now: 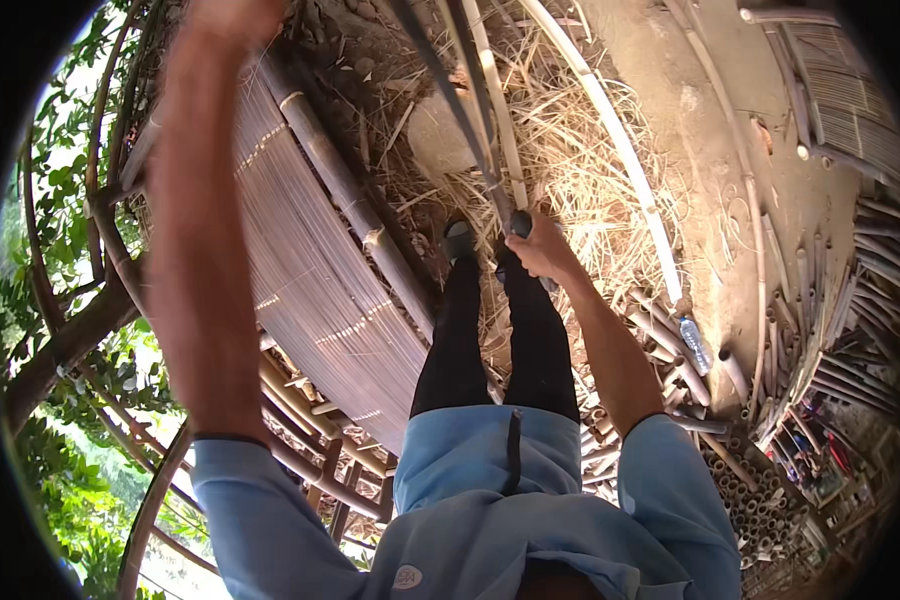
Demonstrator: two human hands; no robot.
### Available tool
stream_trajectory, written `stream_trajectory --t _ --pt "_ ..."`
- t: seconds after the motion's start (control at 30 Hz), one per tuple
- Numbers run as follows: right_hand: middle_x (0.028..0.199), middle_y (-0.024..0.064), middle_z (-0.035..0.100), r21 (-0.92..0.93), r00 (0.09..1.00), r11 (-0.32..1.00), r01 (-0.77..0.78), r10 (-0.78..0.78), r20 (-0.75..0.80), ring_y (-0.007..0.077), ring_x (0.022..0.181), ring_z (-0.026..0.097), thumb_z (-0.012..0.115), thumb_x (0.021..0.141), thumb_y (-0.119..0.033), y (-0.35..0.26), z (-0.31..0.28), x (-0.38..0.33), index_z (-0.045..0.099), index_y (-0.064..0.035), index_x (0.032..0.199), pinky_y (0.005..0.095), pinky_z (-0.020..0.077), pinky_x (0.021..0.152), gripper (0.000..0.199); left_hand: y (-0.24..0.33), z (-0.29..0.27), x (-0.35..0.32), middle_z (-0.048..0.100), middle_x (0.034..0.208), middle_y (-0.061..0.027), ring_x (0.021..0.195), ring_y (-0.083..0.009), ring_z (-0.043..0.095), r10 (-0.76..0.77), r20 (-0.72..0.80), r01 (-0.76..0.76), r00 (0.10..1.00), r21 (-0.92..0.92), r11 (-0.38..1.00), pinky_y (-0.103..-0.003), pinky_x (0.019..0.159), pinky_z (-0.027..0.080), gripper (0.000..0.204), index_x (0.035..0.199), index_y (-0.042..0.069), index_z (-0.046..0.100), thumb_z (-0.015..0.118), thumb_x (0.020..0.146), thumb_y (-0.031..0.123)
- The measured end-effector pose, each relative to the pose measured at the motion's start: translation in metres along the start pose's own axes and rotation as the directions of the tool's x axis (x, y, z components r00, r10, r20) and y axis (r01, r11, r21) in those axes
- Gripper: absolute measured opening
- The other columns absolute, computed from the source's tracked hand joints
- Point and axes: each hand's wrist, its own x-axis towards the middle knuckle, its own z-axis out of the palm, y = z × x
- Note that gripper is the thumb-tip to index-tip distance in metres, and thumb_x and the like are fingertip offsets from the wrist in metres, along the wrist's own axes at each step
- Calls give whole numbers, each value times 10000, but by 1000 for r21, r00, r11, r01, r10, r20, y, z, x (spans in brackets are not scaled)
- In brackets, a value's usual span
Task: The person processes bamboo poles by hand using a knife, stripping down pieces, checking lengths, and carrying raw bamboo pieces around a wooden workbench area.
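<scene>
Ground: bare earth (810,205), littered toward its middle with pale shavings (585,175); green foliage (60,450) borders the scene at left.
Bench: a slatted bamboo bench (315,240), lying obliquely to the person's left, its right edge formed by a thick jointed pole (345,190).
Left arm: raised and extended forward past the bench, sleeve ending above the elbow; the left hand (235,15) is blurred and cut by the upper border, so its grip cannot be told.
Right arm: lowered and slightly bent, forearm slanting inward; the right hand (545,248) lies before the shins, fingers curled closed about the lower end of the long dark strips.
Long dark strips (452,98): situated between the bench's right edge and the shavings, rising from the right fist and diverging toward the upper border.
Black rounded form: beside the right thumb; its identity is unclear.
Pale curved pole (615,135): right of the strips, across the shavings.
Bottle (694,345): clear plastic, near that pole's lower end, beside cut bamboo tubes (685,380).
</scene>
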Motion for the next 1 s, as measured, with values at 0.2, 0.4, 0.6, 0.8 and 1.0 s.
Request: stream_trajectory --t 0.2,0.4,0.6,0.8,1.0 --pt "640 30 492 96 998 994 -62 60 26 123 452 508 649 955 -150 -19 -20 18 487 22 1136 317 437 390 297 -166 84 -63 703 823 -16 758 -120 635 -208 188 201 960 56 978 -300 691 515 227 1020 24 743 781 934 230" --pt "679 -3 475 283 995 955 -92 79 57 83 486 484 651 958 -101 -18 -26 29 495 -8 1110 292 419 414 237 -200 110 -49 642 666 25 594 -60 547 -220 45 225 974 -160 961 -259 529 423 166 889 41 766 784 933 200" --pt "674 -87 472 851 755 212 -481 -393 524 -10 464 414 719 965 -206 35 -23 37 597 -63 1039 229 374 400 202 -191 133 -55 758 791 -77 693 -115 670 -148 -98 145 984 -42 989 -286 595 547 242 956 3 797 835 881 230" --pt "864 152 677 -51 974 994 97 -105 -199 252 708 674 697 920 -163 34 -6 27 560 43 1152 387 545 646 339 -207 138 -41 779 877 -96 725 -140 680 -59 -50 53 997 -123 991 -289 623 557 286 1008 4 798 852 861 244" --pt "663 71 590 -30 975 979 -202 198 -103 177 566 603 705 927 -208 150 17 55 581 17 1211 369 501 520 383 -210 145 -29 635 635 -7 521 -73 490 -50 -1 50 999 35 998 -248 523 465 367 1013 10 790 825 883 352"
